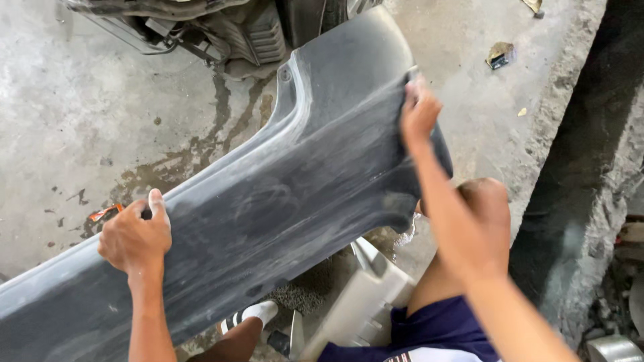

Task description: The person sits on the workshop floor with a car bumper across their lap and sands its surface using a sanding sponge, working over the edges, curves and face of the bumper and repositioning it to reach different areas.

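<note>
I am holding a long, dusty dark grey plastic bumper panel (268, 201) slantwise across my lap, above the stained concrete floor (87, 100). My left hand (134, 238) is gripping its near edge, fingers curled over the rim, while my right hand (419, 114) is clasping the far edge. A pale plastic part (362, 302) is lying beneath, beside my knee.

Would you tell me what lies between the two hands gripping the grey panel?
In the head view, only the panel's dusty grey surface spans between the left hand and right hand.
</note>
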